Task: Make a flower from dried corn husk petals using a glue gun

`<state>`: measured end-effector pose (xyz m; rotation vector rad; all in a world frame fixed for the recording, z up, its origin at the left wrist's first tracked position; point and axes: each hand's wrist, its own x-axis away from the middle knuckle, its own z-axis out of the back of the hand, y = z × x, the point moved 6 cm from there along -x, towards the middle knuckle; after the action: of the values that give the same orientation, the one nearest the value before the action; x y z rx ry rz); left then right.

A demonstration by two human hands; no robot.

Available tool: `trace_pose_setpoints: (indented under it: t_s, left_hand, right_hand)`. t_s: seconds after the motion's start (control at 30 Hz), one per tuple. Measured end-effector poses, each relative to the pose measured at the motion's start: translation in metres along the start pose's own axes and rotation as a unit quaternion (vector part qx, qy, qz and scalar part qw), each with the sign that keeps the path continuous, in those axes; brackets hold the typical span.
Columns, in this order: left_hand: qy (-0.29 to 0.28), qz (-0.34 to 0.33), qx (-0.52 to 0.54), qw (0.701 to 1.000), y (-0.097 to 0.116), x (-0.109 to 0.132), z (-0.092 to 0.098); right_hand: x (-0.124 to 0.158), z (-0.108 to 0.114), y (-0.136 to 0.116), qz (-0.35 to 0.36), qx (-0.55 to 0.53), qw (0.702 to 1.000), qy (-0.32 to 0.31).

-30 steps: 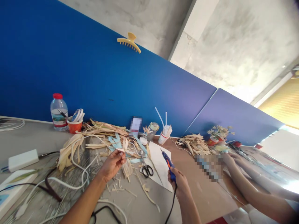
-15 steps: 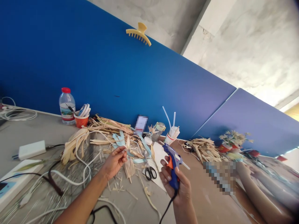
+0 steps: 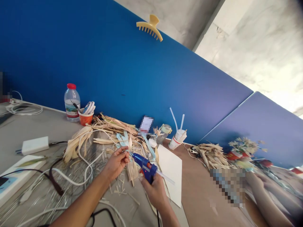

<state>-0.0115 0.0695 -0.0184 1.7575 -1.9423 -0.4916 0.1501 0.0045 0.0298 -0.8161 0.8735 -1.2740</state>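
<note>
My right hand [image 3: 155, 187] is wrapped round a blue glue gun [image 3: 148, 168], with a clear glue stick [image 3: 167, 178] poking out of its back. The nozzle points left and is right at the fingertips of my left hand [image 3: 118, 162]. Those fingers are pinched on a small pale piece of corn husk [image 3: 130, 142], its pointed end upward; the lower part is hidden by the fingers. Behind the hands lie dried corn husks [image 3: 115, 124] and light blue ribbon [image 3: 149, 148]. Husk scraps [image 3: 119, 189] are scattered below.
At left are a power strip [image 3: 28, 168], a white adapter [image 3: 35, 145], looping cables and thin wires. A bottle [image 3: 72, 108] and an orange cup [image 3: 85, 118] stand by the blue partition [image 3: 94, 63]. White paper [image 3: 174, 173] lies right; beyond it, another person's arms [image 3: 262, 189].
My right hand has swung the glue gun left and down, bringing its nozzle to my left fingertips. The left hand keeps its pinch. The view has shifted slightly, and the scissors are no longer visible.
</note>
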Motion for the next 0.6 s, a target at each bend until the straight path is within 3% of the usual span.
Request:
trace_pose_setpoints:
  t_s: [0.27, 0.6]
  left_hand:
    - [0.003, 0.006, 0.002, 1.000, -0.001, 0.003, -0.002]
    - [0.005, 0.003, -0.006, 1.000, -0.003, 0.001, -0.001]
  right_hand:
    - [-0.004, -0.007, 0.002, 0.104, 0.075, 0.991, 0.042]
    - [-0.001, -0.016, -0.021, 0.202, 0.115, 0.972, 0.044]
